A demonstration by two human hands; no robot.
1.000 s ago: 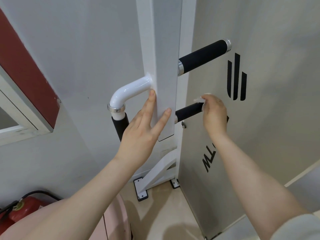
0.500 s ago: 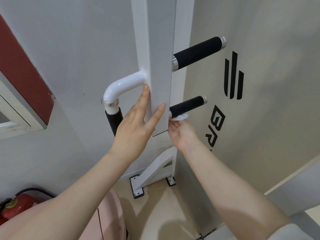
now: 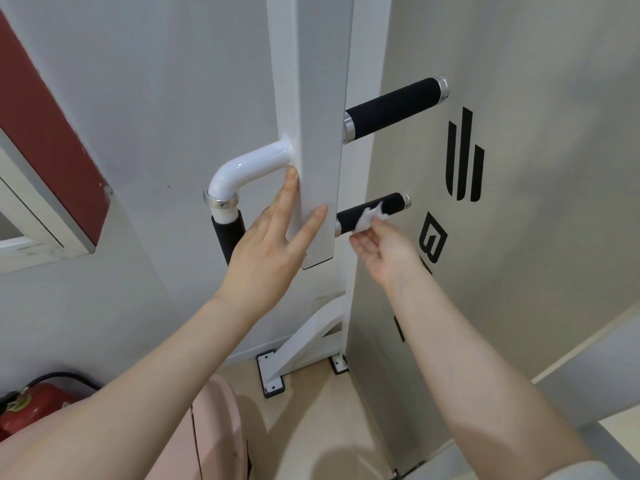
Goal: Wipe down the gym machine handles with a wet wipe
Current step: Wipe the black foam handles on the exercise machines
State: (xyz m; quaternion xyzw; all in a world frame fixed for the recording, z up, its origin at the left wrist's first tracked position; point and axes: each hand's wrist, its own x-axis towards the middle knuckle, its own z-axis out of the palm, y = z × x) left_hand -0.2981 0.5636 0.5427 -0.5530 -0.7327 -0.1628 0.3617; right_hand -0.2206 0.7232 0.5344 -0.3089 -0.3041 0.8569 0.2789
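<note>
White wipe lies bunched against the lower grip, a black foam bar jutting right from the post. The right hand presses the wipe to the bar from below, fingers loosely curled around it. The left hand rests flat on the post with straight fingers, holding nothing. An upper grip juts out above.
</note>
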